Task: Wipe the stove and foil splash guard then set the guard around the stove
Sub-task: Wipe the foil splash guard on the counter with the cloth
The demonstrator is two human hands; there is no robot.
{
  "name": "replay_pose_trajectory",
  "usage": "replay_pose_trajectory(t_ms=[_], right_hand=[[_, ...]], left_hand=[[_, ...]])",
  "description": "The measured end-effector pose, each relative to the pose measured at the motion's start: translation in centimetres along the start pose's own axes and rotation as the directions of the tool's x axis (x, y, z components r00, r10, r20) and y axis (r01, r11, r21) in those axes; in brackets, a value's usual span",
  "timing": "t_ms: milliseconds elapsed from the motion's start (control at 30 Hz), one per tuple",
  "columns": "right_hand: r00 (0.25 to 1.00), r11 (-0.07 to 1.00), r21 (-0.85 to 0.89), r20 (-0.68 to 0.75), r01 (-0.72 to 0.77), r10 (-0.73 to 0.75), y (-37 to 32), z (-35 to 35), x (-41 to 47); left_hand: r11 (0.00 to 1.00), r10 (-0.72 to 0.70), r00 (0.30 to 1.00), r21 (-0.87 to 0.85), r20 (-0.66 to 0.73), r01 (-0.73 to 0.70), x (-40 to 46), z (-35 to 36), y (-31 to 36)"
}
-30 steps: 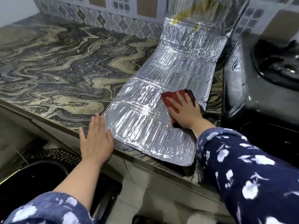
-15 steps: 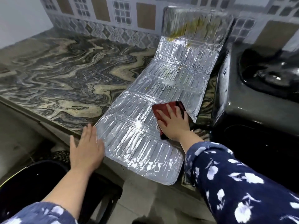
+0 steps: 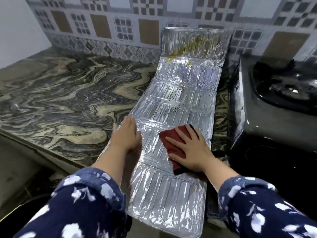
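Observation:
A long silver foil splash guard (image 3: 180, 93) lies flat on the marbled counter, its far panel leaning up against the tiled wall with yellow grease stains and dark specks on it. Its near end overhangs the counter's front edge. My left hand (image 3: 126, 134) rests flat on the guard's left edge, fingers together. My right hand (image 3: 190, 148) presses a dark red cloth (image 3: 173, 145) onto the guard's middle panels. The black gas stove (image 3: 274, 107) stands just to the right of the guard.
The marbled counter (image 3: 60, 103) stretches to the left. A patterned tile wall (image 3: 120, 26) runs along the back. A dark round bin (image 3: 17, 210) shows at the bottom left below the counter edge.
My left hand moved from the counter edge up onto the guard's left side. The right hand with the cloth slid nearer along the foil, and my view shifted so the guard lies straighter.

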State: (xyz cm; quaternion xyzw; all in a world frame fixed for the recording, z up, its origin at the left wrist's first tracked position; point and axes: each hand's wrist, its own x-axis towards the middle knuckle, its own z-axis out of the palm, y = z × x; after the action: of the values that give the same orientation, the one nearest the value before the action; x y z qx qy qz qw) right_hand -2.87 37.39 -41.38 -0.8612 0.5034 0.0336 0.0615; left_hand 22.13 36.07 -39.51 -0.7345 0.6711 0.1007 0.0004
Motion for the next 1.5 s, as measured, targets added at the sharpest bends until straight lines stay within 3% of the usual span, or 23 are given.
replay_pose_trajectory(t_ms=[300,767,1033,1133,1333,1500], right_hand=[[0.999,0.998,0.043,0.025,-0.044,0.043,-4.6,0.8,3.4],[1.0,0.994,0.106,-0.001,-0.031,0.031,-8.6,-0.4,15.7],[0.962,0.957,0.096,0.043,-0.273,0.27,-1.1,-2.2,23.6],[0.939,0.93,0.134,0.054,-0.343,0.339,-1.6,-2.6,25.1],[0.998,0.986,0.157,-0.014,-0.062,0.065,-6.8,-1.5,23.3],[0.999,0.991,0.133,-0.041,-0.027,0.033,-7.1,-0.8,18.4]], left_hand=[[0.998,0.05,0.999,0.028,0.021,-0.05,3.7,1.8,-4.7],[0.997,0.079,0.99,0.009,-0.117,-0.079,3.2,3.2,-4.9],[0.997,0.077,0.983,-0.02,-0.165,-0.081,3.1,3.5,-5.1],[0.997,0.079,0.983,-0.013,-0.165,-0.082,3.1,3.4,-5.0],[0.996,0.092,0.983,0.001,-0.157,-0.093,3.2,3.4,-5.0],[0.994,0.105,0.987,-0.001,-0.124,-0.106,2.2,3.2,-5.4]])
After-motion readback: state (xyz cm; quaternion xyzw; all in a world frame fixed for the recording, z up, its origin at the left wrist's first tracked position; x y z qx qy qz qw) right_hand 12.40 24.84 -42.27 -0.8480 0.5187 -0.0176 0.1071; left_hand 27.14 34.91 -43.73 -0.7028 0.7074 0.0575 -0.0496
